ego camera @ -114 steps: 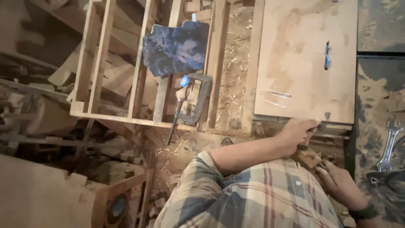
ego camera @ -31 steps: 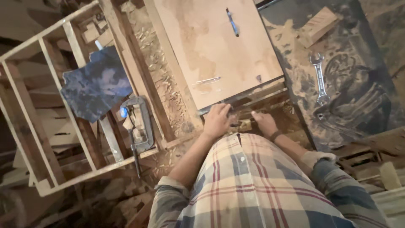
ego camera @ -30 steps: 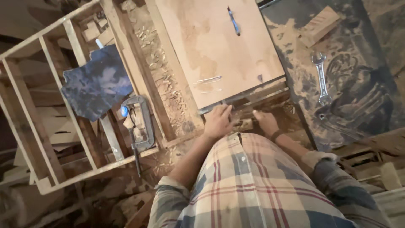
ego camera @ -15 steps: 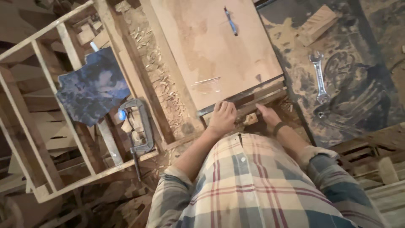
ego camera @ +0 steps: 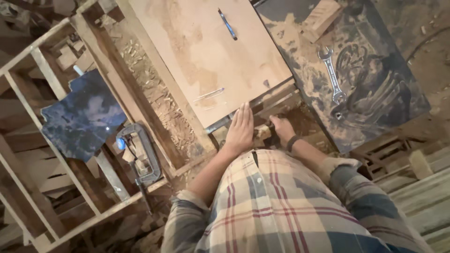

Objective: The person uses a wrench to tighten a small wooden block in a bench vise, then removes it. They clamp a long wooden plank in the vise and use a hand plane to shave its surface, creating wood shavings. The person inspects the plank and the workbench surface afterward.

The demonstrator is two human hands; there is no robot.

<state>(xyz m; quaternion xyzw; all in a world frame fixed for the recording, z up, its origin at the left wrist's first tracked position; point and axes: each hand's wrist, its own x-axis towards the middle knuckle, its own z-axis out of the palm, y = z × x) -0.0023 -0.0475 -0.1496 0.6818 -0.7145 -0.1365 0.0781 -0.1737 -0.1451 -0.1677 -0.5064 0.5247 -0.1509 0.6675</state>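
Head view: clamp [ego camera: 140,154] hangs on frame [ego camera: 56,154] at left. Left hand [ego camera: 240,129] lies flat, fingers extended, gripping nothing, at board [ego camera: 206,51] edge. Right hand [ego camera: 282,130] closes on small block [ego camera: 261,133] beside it. Advise firm, level pressure. Wrench [ego camera: 332,75] lies right.

Dim workshop; sawdust-strewn workbench [ego camera: 154,100]; wooden frame [ego camera: 42,154].

Plywood board [ego camera: 206,56] at centre, blue pen [ego camera: 228,24] on it. Left of board: shavings [ego camera: 154,107], clamp [ego camera: 140,154], dark sheet [ego camera: 84,119] on wooden frame [ego camera: 28,93]. Right of board: spanner [ego camera: 332,75].
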